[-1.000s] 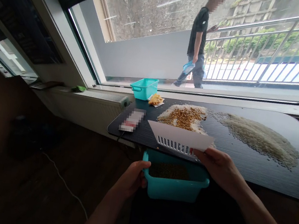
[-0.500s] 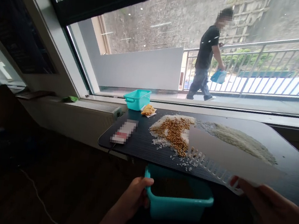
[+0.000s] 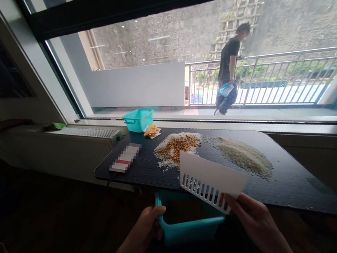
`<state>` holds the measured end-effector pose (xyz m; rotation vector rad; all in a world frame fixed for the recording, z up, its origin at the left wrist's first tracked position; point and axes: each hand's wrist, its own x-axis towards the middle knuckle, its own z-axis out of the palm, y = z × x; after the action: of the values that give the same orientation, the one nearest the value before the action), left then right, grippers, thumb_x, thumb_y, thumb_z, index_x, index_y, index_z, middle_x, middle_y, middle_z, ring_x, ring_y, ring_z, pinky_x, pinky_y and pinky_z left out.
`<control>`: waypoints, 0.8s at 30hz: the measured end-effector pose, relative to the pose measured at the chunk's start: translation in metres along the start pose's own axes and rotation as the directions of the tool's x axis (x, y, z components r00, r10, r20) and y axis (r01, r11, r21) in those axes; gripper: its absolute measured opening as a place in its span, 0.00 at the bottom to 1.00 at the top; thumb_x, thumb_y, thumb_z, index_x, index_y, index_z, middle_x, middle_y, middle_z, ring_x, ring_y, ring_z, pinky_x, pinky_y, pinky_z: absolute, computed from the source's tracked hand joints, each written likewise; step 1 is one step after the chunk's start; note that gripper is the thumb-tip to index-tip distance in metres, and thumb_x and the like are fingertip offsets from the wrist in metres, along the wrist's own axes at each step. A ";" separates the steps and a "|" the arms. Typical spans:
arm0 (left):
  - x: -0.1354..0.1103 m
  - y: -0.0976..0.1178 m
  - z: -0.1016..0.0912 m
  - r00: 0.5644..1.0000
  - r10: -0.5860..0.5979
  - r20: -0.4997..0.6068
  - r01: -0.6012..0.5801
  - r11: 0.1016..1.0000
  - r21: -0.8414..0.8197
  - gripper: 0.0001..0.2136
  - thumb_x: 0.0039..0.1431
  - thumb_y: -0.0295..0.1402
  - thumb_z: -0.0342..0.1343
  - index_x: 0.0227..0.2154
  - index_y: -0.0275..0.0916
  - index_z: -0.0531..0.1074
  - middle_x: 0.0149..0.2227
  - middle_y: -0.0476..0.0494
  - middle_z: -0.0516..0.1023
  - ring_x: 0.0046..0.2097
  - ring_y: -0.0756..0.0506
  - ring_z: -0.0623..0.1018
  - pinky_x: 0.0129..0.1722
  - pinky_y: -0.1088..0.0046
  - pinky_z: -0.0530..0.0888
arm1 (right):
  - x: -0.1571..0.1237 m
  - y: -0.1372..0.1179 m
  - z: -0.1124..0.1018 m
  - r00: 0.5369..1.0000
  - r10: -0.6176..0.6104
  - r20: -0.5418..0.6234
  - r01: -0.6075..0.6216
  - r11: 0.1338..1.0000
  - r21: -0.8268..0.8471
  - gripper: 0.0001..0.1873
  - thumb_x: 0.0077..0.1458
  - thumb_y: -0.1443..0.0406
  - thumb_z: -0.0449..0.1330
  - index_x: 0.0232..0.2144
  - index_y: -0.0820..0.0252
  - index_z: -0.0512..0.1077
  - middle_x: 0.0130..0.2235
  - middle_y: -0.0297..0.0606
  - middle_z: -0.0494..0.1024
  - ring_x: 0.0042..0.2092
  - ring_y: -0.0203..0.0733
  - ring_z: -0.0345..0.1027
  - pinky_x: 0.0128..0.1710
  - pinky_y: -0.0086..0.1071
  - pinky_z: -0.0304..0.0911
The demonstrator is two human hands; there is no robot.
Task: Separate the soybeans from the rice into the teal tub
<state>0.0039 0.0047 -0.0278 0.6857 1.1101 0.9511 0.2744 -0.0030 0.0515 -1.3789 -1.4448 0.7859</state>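
My left hand point(image 3: 146, 224) grips the left rim of a teal plastic basin point(image 3: 191, 229), thumb over the edge. The basin sits just below the table's front edge, and its shaded inside holds something brownish. A white plastic sheet with a row of slots point(image 3: 212, 175) is pinched in my right hand point(image 3: 248, 214) by its lower right corner, tilted above the table edge and the basin. Behind it lies a pile of golden beans point(image 3: 181, 145) mixed with white grains, partly covered by the sheet. Further right spreads a heap of pale grains point(image 3: 243, 154).
The dark table point(image 3: 298, 188) stands against a window. A second teal basin point(image 3: 139, 120) is at its back left, beside some yellowish pieces on paper point(image 3: 152, 131). A blurred white-and-red item point(image 3: 125, 158) with a cable lies at the left edge. Outside, a person point(image 3: 228, 68) stands by a railing.
The view has shifted to the right. My right hand has brought the slotted sheet left and nearer the basin, its slots now facing me more. My left hand keeps its grip on the rim.
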 end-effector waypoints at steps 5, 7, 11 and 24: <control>0.005 -0.003 -0.003 0.999 -0.002 0.044 0.001 1.000 0.014 0.22 0.40 0.50 0.65 0.18 0.39 0.61 0.12 0.58 0.58 0.15 0.54 0.62 0.15 0.79 0.59 | 0.004 0.003 -0.008 0.998 0.027 -0.059 -0.030 0.998 -0.050 0.22 0.44 0.46 0.61 0.25 0.58 0.80 0.25 0.37 0.81 0.26 0.44 0.73 0.24 0.32 0.69; 0.005 -0.003 -0.004 0.999 -0.008 0.048 0.008 1.000 0.013 0.21 0.41 0.50 0.65 0.19 0.39 0.62 0.13 0.58 0.58 0.15 0.54 0.62 0.15 0.79 0.59 | 0.006 0.008 -0.016 0.992 0.056 -0.111 -0.062 0.996 -0.059 0.22 0.42 0.46 0.62 0.24 0.58 0.80 0.23 0.37 0.80 0.25 0.44 0.72 0.23 0.32 0.68; 0.001 -0.001 -0.002 0.999 0.006 0.031 -0.006 1.000 0.007 0.21 0.42 0.49 0.65 0.19 0.39 0.62 0.13 0.58 0.59 0.16 0.55 0.63 0.15 0.79 0.61 | 0.010 0.019 -0.032 0.972 0.110 -0.206 -0.128 0.989 -0.075 0.22 0.41 0.46 0.62 0.25 0.58 0.79 0.24 0.37 0.80 0.26 0.45 0.73 0.25 0.33 0.68; -0.004 0.001 0.001 1.000 0.008 -0.015 -0.008 1.000 -0.011 0.22 0.40 0.48 0.67 0.16 0.39 0.61 0.13 0.58 0.58 0.15 0.54 0.63 0.15 0.78 0.62 | 0.044 0.039 -0.053 0.947 0.013 -0.320 -0.070 0.983 -0.167 0.16 0.45 0.52 0.60 0.21 0.57 0.76 0.21 0.33 0.78 0.25 0.42 0.73 0.27 0.33 0.67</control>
<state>0.0035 0.0012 -0.0250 0.6751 1.1153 0.9697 0.3418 0.0378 0.0421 -1.5942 -1.2556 0.4418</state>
